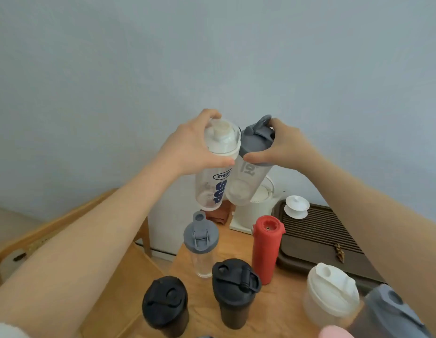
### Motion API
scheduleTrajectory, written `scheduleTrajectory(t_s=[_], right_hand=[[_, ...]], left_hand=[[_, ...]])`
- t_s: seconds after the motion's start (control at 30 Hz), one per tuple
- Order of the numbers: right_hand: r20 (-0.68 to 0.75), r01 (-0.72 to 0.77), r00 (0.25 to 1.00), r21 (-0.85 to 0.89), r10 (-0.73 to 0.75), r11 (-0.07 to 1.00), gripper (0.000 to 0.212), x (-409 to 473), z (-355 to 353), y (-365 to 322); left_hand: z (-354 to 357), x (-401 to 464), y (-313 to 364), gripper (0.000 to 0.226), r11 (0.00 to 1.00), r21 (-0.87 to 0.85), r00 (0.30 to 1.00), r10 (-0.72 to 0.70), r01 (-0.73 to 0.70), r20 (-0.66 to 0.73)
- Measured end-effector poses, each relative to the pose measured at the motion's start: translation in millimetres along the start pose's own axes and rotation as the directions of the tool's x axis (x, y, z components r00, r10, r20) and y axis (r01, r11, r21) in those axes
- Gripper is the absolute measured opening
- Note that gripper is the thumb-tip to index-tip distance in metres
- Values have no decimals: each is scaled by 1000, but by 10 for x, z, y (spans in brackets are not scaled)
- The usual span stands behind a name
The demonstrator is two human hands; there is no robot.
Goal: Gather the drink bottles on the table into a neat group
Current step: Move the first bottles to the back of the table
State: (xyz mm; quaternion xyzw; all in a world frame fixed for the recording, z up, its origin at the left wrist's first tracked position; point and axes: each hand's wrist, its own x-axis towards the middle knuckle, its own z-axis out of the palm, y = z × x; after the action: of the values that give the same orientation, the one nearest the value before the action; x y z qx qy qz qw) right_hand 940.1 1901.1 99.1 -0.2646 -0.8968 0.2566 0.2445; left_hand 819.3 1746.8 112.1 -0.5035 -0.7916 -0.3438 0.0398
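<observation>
My left hand [185, 147] grips the white lid of a clear bottle with blue lettering [213, 184], held high above the table. My right hand [282, 148] holds a clear bottle with a grey lid [251, 174] by its lid, touching the first bottle. On the wooden table [280, 303] stand a clear bottle with a grey flip lid [201, 245], a red bottle [265, 247], two black tumblers [165, 306] [235, 291], a white-lidded shaker [330, 298] and a grey-lidded bottle [392, 313] at the lower right.
A dark slatted tea tray [317, 237] with a white lidded cup [297, 207] lies at the right. A white kettle [254, 211] stands by the wall behind the bottles. A wooden chair [53, 230] is at the left. Something pink [334, 332] shows at the bottom edge.
</observation>
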Motion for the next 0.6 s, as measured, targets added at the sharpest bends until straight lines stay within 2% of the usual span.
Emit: scheduleTrajectory(t_s=[0.13,0.3,0.43,0.6], right_hand=[[172,48,985,-195,-14,980,72,150,407,87],[328,62,944,-297,41,953,76,218,761,262],[324,34,944,-286,63,958,79,297,888,383],[321,10,944,-265,78,964,78,385,937,492]], left_hand=[[140,63,-387,84,998,55,995,-40,35,87],[163,215,-578,79,997,-47,993,-56,61,106],[155,366,-628,73,998,-59,991,-30,37,129],[213,473,-868,74,988,-110,993,-104,110,52]])
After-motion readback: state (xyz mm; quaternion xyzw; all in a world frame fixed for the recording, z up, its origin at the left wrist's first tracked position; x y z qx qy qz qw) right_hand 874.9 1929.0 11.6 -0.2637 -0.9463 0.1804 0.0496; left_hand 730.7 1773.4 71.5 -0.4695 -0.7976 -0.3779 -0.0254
